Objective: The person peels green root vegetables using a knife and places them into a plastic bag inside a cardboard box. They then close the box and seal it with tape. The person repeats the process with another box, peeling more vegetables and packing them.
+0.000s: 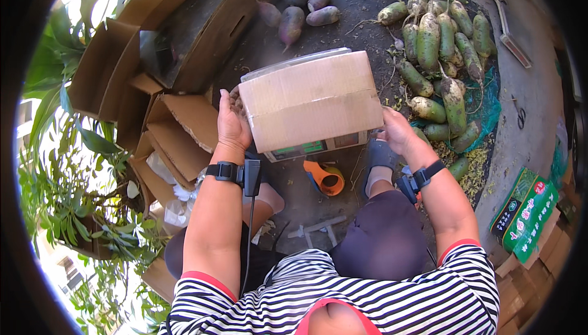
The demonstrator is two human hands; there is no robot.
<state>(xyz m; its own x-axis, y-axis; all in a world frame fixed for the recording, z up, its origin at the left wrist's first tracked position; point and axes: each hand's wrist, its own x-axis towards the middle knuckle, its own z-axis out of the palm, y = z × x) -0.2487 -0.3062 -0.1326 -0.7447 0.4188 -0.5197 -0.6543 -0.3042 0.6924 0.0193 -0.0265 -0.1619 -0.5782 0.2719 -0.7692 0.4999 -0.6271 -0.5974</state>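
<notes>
A closed cardboard box (312, 100) with a strip of clear tape along its seam is held between my two hands. My left hand (235, 121) presses flat against its left end, the fingertips hidden behind it. At the lower right corner, my right hand (398, 129) grips the other end. A grey rim (294, 64) behind the box and a panel with green parts (310, 146) in front look like an electronic scale beneath it; contact between them cannot be told. Nearer me, an orange tape dispenser (330, 181) lies on the ground between my feet.
Green radishes (428, 43) are piled at the right, partly on teal netting (487, 109). Several purplish radishes (291, 24) lie beyond the box. Scissors (520, 116) and a printed green carton (523, 215) are farther right. Open cardboard boxes (183, 119) and leafy plants (82, 215) crowd the left.
</notes>
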